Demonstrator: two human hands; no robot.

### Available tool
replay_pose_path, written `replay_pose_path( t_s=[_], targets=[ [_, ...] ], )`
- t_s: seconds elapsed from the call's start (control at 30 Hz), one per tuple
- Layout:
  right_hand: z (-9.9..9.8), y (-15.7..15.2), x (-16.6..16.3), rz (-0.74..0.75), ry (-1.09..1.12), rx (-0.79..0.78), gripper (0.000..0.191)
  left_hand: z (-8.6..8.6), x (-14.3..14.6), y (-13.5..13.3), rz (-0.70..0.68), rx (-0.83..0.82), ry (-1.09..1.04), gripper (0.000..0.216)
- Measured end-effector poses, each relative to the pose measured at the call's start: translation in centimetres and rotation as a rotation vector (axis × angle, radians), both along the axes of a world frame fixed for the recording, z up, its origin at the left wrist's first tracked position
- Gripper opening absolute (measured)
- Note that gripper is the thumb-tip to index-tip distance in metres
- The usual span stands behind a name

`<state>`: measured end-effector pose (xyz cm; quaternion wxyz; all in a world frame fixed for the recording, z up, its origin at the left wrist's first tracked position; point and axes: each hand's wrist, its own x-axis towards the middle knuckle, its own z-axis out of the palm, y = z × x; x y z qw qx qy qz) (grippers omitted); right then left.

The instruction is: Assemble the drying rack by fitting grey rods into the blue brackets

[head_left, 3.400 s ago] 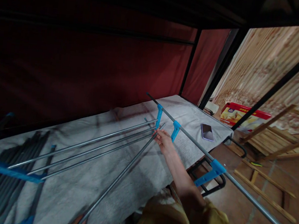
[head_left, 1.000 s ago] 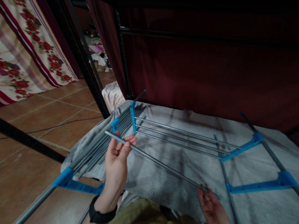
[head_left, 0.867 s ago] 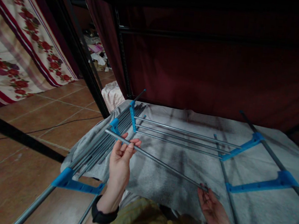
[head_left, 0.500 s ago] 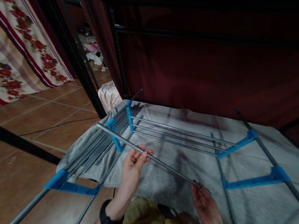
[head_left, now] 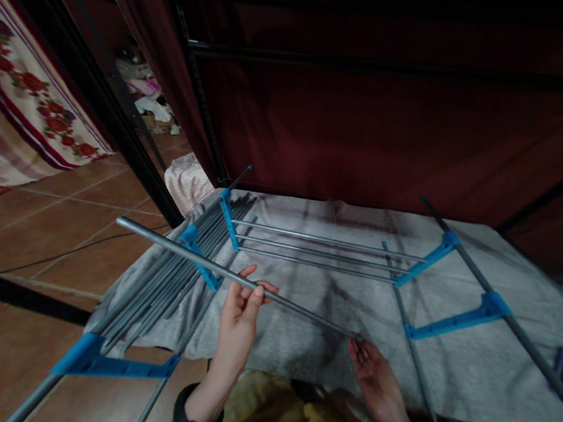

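A loose grey metal tube slants across in front of me, its left end raised and its right end lower. My left hand pinches it near the middle between thumb and fingers. At the tube's right end, my right hand has its fingertips closed on the tip. Behind the tube lies a partly assembled rack frame of grey tubes with blue plastic brackets. Three crossbars join the far left bracket to the far right bracket. The nearer right bracket has no bar in it.
Several loose tubes lie bundled on the left of the grey blanket. A near left bracket overhangs the tiled floor. Black bed posts and a dark red curtain enclose the bed.
The tube has shifted left with both hands, its left end reaching further out past the rack's left side. The view has turned slightly right, and a dark object shows at the right edge.
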<state>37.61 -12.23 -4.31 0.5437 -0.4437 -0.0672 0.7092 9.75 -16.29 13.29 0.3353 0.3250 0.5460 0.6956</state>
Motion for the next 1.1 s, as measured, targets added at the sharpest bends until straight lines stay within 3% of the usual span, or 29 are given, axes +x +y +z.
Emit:
replay_pose_path(
  t_s=[0.23,0.63,1.1],
  targets=[
    [-0.7,-0.7,-1.1,0.074,-0.184,0.103,0.036,0.3,-0.6,0.1,0.062,0.005,0.107,0.047],
    [0.8,-1.5,-3.4,0.315,-0.319,-0.001,0.055,-2.1,1.9,0.4,-0.11,-0.07,0.048,0.05],
    [2.0,-3.3,-5.6,0.556,-0.347,0.168,0.057,-4.6,4.2,0.1,-0.216,-0.146,0.121,0.037]
  ],
)
